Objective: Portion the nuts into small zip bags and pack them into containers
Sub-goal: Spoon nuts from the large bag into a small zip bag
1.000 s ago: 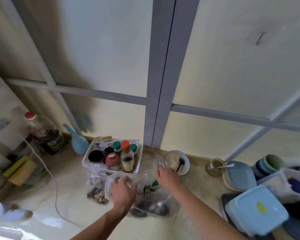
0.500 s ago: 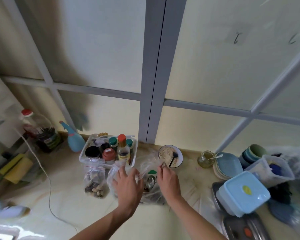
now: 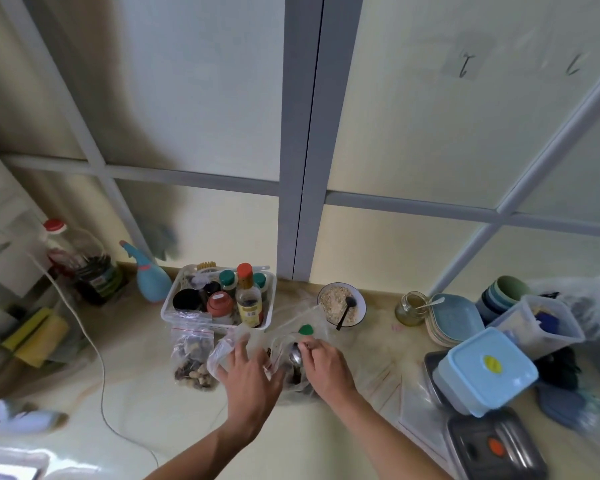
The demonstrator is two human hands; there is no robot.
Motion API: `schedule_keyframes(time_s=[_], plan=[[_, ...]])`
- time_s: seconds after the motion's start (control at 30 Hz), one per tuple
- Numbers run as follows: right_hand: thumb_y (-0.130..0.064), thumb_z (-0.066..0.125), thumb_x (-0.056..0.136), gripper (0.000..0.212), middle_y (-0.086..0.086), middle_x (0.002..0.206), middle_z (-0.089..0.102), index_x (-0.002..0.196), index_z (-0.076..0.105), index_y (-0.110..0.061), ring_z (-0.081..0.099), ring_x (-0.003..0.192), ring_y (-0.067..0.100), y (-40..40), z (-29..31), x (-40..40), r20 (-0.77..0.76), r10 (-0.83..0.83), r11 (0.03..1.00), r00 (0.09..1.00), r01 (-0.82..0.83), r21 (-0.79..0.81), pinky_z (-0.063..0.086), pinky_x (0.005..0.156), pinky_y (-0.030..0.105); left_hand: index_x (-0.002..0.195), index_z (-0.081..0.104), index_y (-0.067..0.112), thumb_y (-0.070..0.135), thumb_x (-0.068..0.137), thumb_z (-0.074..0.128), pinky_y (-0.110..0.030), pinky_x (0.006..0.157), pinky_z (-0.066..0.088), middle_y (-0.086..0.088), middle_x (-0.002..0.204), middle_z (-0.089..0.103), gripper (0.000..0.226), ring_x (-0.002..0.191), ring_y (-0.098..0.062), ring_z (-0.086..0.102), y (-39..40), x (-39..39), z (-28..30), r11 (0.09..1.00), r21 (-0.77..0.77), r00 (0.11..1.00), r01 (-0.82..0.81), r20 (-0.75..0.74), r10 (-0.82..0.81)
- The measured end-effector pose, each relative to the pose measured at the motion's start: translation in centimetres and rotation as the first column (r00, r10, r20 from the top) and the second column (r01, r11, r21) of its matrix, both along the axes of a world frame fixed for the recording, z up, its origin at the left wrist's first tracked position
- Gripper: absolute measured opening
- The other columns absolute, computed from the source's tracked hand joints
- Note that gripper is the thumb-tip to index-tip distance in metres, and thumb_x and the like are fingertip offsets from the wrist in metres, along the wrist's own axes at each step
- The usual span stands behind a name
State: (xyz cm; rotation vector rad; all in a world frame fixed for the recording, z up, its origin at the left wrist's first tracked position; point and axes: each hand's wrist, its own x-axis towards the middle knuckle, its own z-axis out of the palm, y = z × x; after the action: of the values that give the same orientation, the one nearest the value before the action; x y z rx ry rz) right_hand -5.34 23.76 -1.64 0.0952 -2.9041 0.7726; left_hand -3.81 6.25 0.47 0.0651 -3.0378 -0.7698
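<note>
Tabletop (image 3: pixel 125 382), pale marbled, lower half of the frame, backed by frosted panels in grey frames.

Left hand (image 3: pixel 248 379), lower centre: fingers spread, holding a small clear zip bag (image 3: pixel 224 351) by its upper edge; whether the bag's mouth is open cannot be told.

Right hand (image 3: pixel 326 365), just right of the left: fingers curled, pinching a metal spoon (image 3: pixel 296 352) whose bowl points down into a large clear bag of nuts (image 3: pixel 293 375) lying between and under the two hands. A green tab (image 3: pixel 306 329) shows on the plastic just above.

Filled zip bag (image 3: pixel 193 358), red-striped seal, mixed nuts inside, stands left of the hands, in front of a white basket (image 3: pixel 174 311) of sauce bottles and jars.

Bowl (image 3: pixel 342 306) of pale grain with a dark spoon in it, above the right hand.

Right of the frame: a small glass jar (image 3: pixel 409 308), stacked blue plates (image 3: pixel 454 318), a blue-lidded container (image 3: pixel 484 370), a clear tub (image 3: pixel 537 329).

Left of the frame: a red-capped bottle (image 3: pixel 80 261), a blue spray bottle (image 3: pixel 149 277), a white cable (image 3: pixel 94 344), yellow sponges (image 3: pixel 37 336).
</note>
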Motion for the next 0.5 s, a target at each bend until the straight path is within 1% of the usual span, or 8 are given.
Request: schedule_keyframes(time_s=[0.1, 0.17, 0.23, 0.3, 0.37, 0.43, 0.47, 0.5], plan=[[-0.047, 0.019, 0.102, 0.051, 0.006, 0.088, 0.068, 0.109, 0.060, -0.018, 0.064, 0.078, 0.025, -0.4, -0.1, 0.2, 0.039, 0.028, 1.000, 0.999, -0.028, -0.009, 0.046, 0.066, 0.033, 0.076, 0.051, 0.032, 0.051, 0.077, 0.071, -0.065, 0.104, 0.033, -0.001, 0.145, 0.043, 0.028, 0.126, -0.033, 0.048, -0.3, 0.3, 0.0, 0.999, 0.025, 0.994, 0.047, -0.102, -0.044], [-0.041, 0.030, 0.106, 0.037, 0.007, 0.087, 0.067, 0.106, 0.059, -0.017, 0.063, 0.077, 0.025, -0.7, 0.2, 0.2, 0.058, 0.040, 0.999, 0.998, -0.040, -0.006, 0.042, 0.065, 0.030, 0.078, 0.054, 0.031, 0.054, 0.077, 0.067, -0.063, 0.102, 0.036, 0.000, 0.143, 0.045, 0.027, 0.125, -0.029, 0.048, -0.4, 0.3, 0.2, 0.996, 0.032, 0.980, 0.088, -0.184, -0.081], [-0.032, 0.040, 0.108, 0.026, 0.007, 0.084, 0.068, 0.102, 0.060, -0.016, 0.063, 0.074, 0.021, -0.9, 0.5, 0.2, 0.103, 0.016, 0.998, 0.995, -0.009, -0.064, 0.040, 0.062, 0.024, 0.077, 0.056, 0.029, 0.056, 0.078, 0.065, -0.061, 0.103, 0.035, 0.002, 0.143, 0.048, 0.028, 0.127, -0.026, 0.046, -0.2, 0.2, 0.5, 0.989, 0.045, 0.962, 0.139, -0.241, -0.124], [-0.027, 0.044, 0.107, 0.024, 0.005, 0.075, 0.068, 0.092, 0.061, -0.017, 0.060, 0.061, 0.014, -1.0, 0.7, 0.3, 0.152, -0.065, 0.980, 0.986, 0.092, -0.175, 0.041, 0.056, 0.021, 0.074, 0.054, 0.029, 0.053, 0.079, 0.068, -0.055, 0.106, 0.030, 0.003, 0.146, 0.047, 0.028, 0.133, -0.024, 0.043, -0.1, 0.1, 0.8, 0.974, 0.056, 0.940, 0.219, -0.279, -0.195], [-0.023, 0.047, 0.106, 0.025, 0.000, 0.067, 0.065, 0.083, 0.058, -0.021, 0.059, 0.054, 0.006, -0.9, 0.8, 0.2, 0.220, -0.137, 0.943, 0.966, 0.195, -0.269, 0.046, 0.053, 0.022, 0.072, 0.051, 0.030, 0.048, 0.077, 0.070, -0.047, 0.110, 0.020, 0.003, 0.151, 0.045, 0.026, 0.139, -0.024, 0.040, -0.1, 0.0, 0.9, 0.948, 0.061, 0.907, 0.311, -0.317, -0.278], [-0.020, 0.050, 0.103, 0.024, -0.008, 0.070, 0.066, 0.083, 0.062, -0.023, 0.060, 0.058, -0.001, -1.0, 1.0, 0.2, 0.299, -0.192, 0.905, 0.935, 0.287, -0.314, 0.045, 0.055, 0.014, 0.072, 0.051, 0.029, 0.046, 0.078, 0.069, -0.046, 0.113, 0.014, 0.002, 0.156, 0.042, 0.025, 0.145, -0.023, 0.035, 0.0, -0.2, 1.1, 0.921, 0.052, 0.872, 0.386, -0.345, -0.346], [-0.019, 0.050, 0.103, 0.023, -0.009, 0.077, 0.068, 0.087, 0.067, -0.022, 0.060, 0.061, -0.003, -0.9, 0.7, -0.1, 0.341, -0.228, 0.883, 0.912, 0.341, -0.321, 0.042, 0.056, 0.011, 0.073, 0.051, 0.029, 0.046, 0.080, 0.068, -0.050, 0.113, 0.017, 0.002, 0.158, 0.039, 0.025, 0.149, -0.020, 0.030, 0.1, -0.3, 1.3, 0.905, 0.043, 0.854, 0.422, -0.353, -0.382], [-0.021, 0.049, 0.103, 0.024, -0.006, 0.085, 0.070, 0.094, 0.071, -0.019, 0.059, 0.065, 0.000, -0.8, 0.2, -0.2, 0.402, -0.248, 0.859, 0.882, 0.391, -0.329, 0.041, 0.059, 0.013, 0.073, 0.051, 0.028, 0.045, 0.081, 0.067, -0.053, 0.112, 0.021, 0.002, 0.160, 0.036, 0.025, 0.152, -0.018, 0.024, 0.2, -0.4, 1.5, 0.886, 0.033, 0.833, 0.463, -0.358, -0.422]])
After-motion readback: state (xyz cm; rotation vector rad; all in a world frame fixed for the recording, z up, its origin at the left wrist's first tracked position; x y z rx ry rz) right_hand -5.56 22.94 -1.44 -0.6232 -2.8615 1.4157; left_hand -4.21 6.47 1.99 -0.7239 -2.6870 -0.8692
